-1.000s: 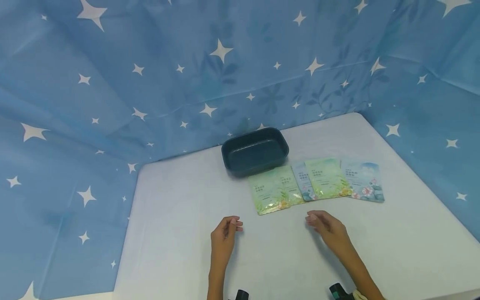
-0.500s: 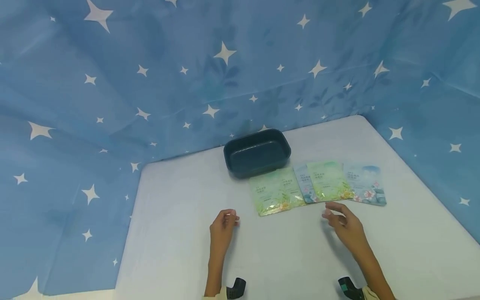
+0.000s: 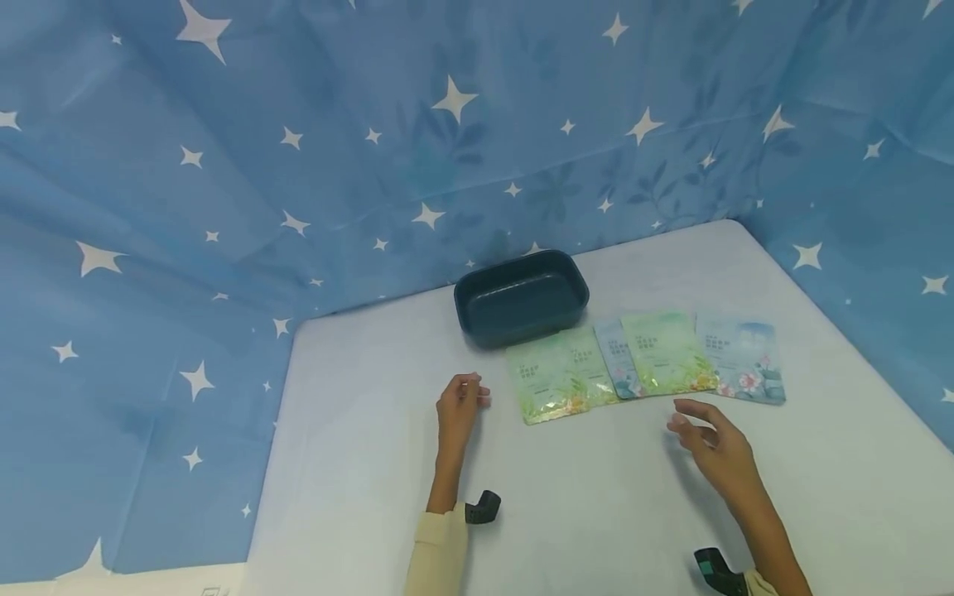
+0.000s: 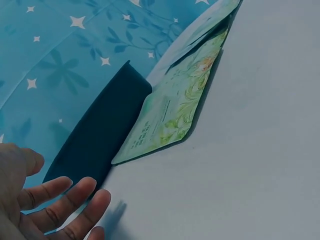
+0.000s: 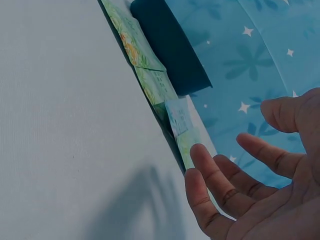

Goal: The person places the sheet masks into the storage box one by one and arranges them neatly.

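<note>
Several flat sachets lie overlapping in a row on the white table. At the row's left end is a green sachet (image 3: 546,385), with another green one (image 3: 592,364) partly under it. A blue sachet (image 3: 617,352) shows beneath a third green one (image 3: 667,356), and a blue sachet with pink flowers (image 3: 749,360) lies at the right end. My left hand (image 3: 458,407) hovers left of the row, holding nothing, its fingers loosely bent. Near the row's front edge on the right is my right hand (image 3: 719,447), fingers and thumb apart, nothing between them.
A dark teal rectangular tub (image 3: 514,335) stands behind the left sachets, close to the table's back edge. Blue star-patterned cloth (image 3: 358,190) hangs behind and beside the white table (image 3: 358,430). Each wrist carries a small black camera (image 3: 483,507).
My left hand has moved forward, towards the tub. The right hand has shifted to the right, and its fingers have spread apart. The sachets and tub stay in place.
</note>
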Demonstrator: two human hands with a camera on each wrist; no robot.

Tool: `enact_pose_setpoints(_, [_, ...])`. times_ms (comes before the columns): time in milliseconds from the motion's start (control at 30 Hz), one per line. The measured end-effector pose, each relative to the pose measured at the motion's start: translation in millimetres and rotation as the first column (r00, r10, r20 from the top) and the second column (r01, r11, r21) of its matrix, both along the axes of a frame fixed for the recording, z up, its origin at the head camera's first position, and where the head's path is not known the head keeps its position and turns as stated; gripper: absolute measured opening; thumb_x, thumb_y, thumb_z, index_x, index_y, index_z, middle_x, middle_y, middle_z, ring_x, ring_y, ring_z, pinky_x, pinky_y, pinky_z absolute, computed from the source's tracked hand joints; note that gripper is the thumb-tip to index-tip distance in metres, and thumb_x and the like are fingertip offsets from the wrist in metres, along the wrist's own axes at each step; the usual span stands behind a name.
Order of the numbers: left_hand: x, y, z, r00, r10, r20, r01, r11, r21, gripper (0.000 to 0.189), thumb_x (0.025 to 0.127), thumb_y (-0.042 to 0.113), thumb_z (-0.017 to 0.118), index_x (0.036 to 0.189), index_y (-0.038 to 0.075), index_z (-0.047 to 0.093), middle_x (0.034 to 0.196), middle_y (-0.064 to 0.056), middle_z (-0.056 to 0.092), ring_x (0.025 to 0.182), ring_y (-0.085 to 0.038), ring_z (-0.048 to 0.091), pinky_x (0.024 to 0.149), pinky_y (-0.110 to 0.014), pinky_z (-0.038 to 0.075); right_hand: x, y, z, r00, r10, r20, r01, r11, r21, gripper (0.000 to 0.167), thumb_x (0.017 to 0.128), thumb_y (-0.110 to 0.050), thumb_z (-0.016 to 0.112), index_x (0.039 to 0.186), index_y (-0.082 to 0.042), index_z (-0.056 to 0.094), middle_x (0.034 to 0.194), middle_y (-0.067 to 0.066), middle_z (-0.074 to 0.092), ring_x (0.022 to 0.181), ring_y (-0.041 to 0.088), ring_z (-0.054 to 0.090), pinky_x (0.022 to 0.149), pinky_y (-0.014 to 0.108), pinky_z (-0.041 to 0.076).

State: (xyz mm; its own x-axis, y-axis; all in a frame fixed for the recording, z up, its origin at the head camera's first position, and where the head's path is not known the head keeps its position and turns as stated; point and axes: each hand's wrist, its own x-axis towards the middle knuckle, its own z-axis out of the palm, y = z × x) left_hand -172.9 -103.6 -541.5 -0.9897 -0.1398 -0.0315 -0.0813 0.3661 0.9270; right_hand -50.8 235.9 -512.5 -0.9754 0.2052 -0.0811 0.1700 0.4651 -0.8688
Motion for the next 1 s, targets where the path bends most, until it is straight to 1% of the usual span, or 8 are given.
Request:
enact_pose_setpoints(67, [-7.5,4.3,-0.5,1.000,0.013,0.004,-0.013,1.000,-0.008,0.029,0.100,0.031,0.053,0.109,0.007,0.067,0.089,-0.009,0.075,0.079,-0.024,0.074,0.084,-0.039,0.060,1.9,1,0.0,1.000,0.002,0.026,-0.002,1.000,-0.003,0.047,0.102,-0.035,0.051,0.135,-0.002,0.051,0.124,0.022,0.063,0.087,-0.023,0.052,0.069,0.009,0.055])
enact_pose_setpoints(233, [-25.4,10.1,0.8,0.999,0.044,-0.029,-0.045,0.998,-0.042,0.035,0.100,0.032,0.053,0.125,0.010,0.060,0.110,-0.012,0.071,0.099,-0.029,0.069,0.088,-0.046,0.058,5.0,3,-1.4,0.999,-0.004,0.035,0.005,0.999,-0.033,0.047,0.103,-0.035,0.050,0.134,0.000,0.051,0.119,0.027,0.065,0.088,-0.018,0.057,0.071,0.011,0.058])
enact_pose_setpoints(367, [-36.0,8.4,-0.6,0.995,-0.051,-0.089,0.046,0.997,-0.054,0.045,0.102,0.028,0.051,0.145,0.014,0.046,0.134,-0.017,0.057,0.116,-0.034,0.061,0.096,-0.048,0.056,6.8,4,-3.9,1.000,-0.004,0.025,0.005,0.998,-0.061,0.046,0.103,-0.033,0.050,0.132,0.002,0.051,0.122,0.029,0.063,0.089,-0.018,0.057,0.073,0.011,0.059])
enact_pose_setpoints(467, [-40.8,7.2,-4.7,0.979,-0.148,-0.140,0.127,0.981,-0.146,0.047,0.103,0.027,0.049,0.148,0.015,0.043,0.143,-0.018,0.048,0.117,-0.033,0.059,0.098,-0.046,0.055,7.8,5,-6.4,0.999,-0.003,0.036,0.006,0.998,-0.063,0.046,0.103,-0.033,0.049,0.132,0.003,0.052,0.126,0.030,0.060,0.089,-0.020,0.055,0.073,0.013,0.060])
enact_pose_setpoints(567, [-44.2,7.7,-8.4,0.963,-0.187,-0.195,0.133,0.957,-0.259,0.043,0.104,0.025,0.048,0.145,0.012,0.047,0.144,-0.017,0.048,0.112,-0.030,0.060,0.094,-0.044,0.057,7.5,6,-8.2,0.999,-0.005,0.046,0.007,0.998,-0.057,0.046,0.103,-0.032,0.050,0.132,0.004,0.052,0.128,0.030,0.058,0.088,-0.020,0.055,0.073,0.014,0.060])
enact_pose_setpoints(700, [-48.8,9.5,-8.1,0.956,-0.151,-0.250,0.081,0.960,-0.268,0.035,0.104,0.021,0.049,0.135,0.008,0.056,0.138,-0.017,0.053,0.110,-0.030,0.061,0.089,-0.043,0.058,4.3,6,-8.1,0.999,-0.008,0.040,0.010,0.998,-0.056,0.044,0.103,-0.031,0.051,0.130,0.003,0.054,0.128,0.028,0.058,0.088,-0.019,0.056,0.072,0.014,0.060])
enact_pose_setpoints(900, [-56.3,14.4,-6.7,0.960,-0.034,-0.278,-0.003,0.991,-0.131,0.023,0.103,0.018,0.049,0.113,0.004,0.064,0.107,-0.017,0.056,0.086,-0.027,0.068,0.070,-0.029,0.061,0.1,6,-7.4,1.000,-0.020,0.024,0.021,0.998,-0.058,0.040,0.103,-0.028,0.052,0.128,0.004,0.056,0.125,0.027,0.060,0.087,-0.018,0.056,0.073,0.012,0.059])
enact_pose_setpoints(1000, [-60.9,16.8,-7.4,0.962,0.033,-0.270,-0.050,0.997,-0.056,0.022,0.102,0.018,0.051,0.114,0.002,0.061,0.099,-0.016,0.057,0.072,-0.029,0.069,0.059,-0.023,0.058,-0.1,7,-7.1,0.999,-0.023,0.042,0.025,0.998,-0.056,0.042,0.103,-0.029,0.051,0.128,0.004,0.055,0.127,0.029,0.059,0.087,-0.020,0.054,0.073,0.014,0.060])
